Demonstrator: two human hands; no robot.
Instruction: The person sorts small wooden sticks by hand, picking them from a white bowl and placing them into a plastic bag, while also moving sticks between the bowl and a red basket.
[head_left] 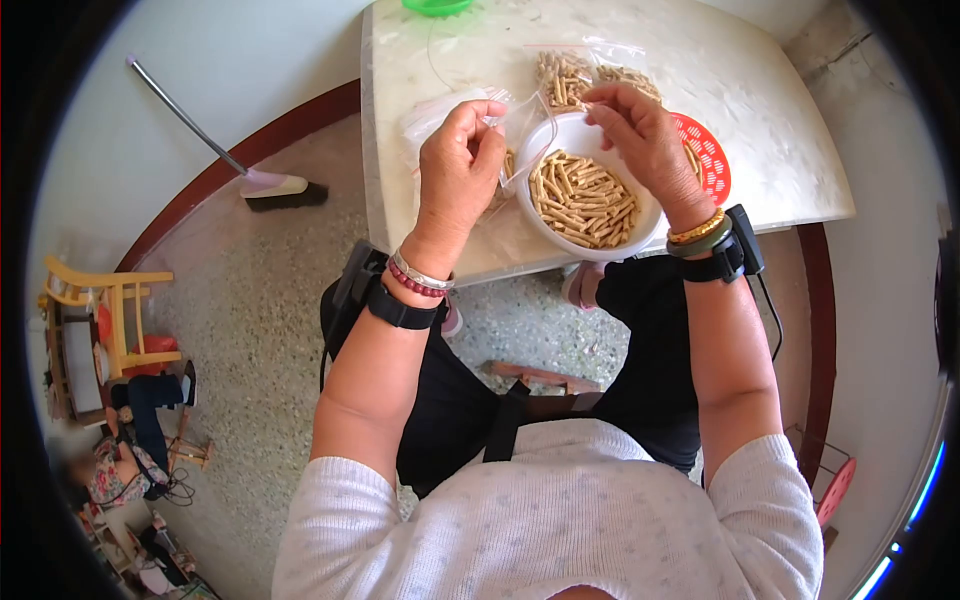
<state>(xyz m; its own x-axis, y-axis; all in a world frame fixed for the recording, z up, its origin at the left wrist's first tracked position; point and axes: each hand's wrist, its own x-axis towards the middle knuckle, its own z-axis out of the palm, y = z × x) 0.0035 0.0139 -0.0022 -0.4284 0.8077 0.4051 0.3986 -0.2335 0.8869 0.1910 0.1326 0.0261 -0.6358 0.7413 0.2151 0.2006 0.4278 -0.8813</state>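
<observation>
Left hand: the left hand (462, 150) is up above the left edge of the white bowl (545, 235), and its fingers are pinched tight on one side of the small clear bag (522, 118)
Right hand: the right hand (640, 135) is above the far edge of the bowl, and its fingers are pinched on the other side of the same bag
Small clear bag: it hangs between the two hands, right over the bowl; it looks held there so that anything that slips out drops back into the bowl and not onto the floor
Two-hand hold: the plastic is thin and floppy, so a pinch on each side seems to be the way to keep its top pulled apart
Little sticks (582, 198): a big heap of them lies in the bowl, just under the bag, close for picking up
White bowl: it sits at the near edge of the tabletop (760, 80), close to the person's lap, so the arms need not stretch
Filled bags (565, 75): they lie behind the bowl, out of the way of the hands
Red basket (712, 160): it lies touching the right side of the bowl, partly hidden by the right wrist
Broom (270, 185): it lies on the floor, well to the left of the bowl
</observation>
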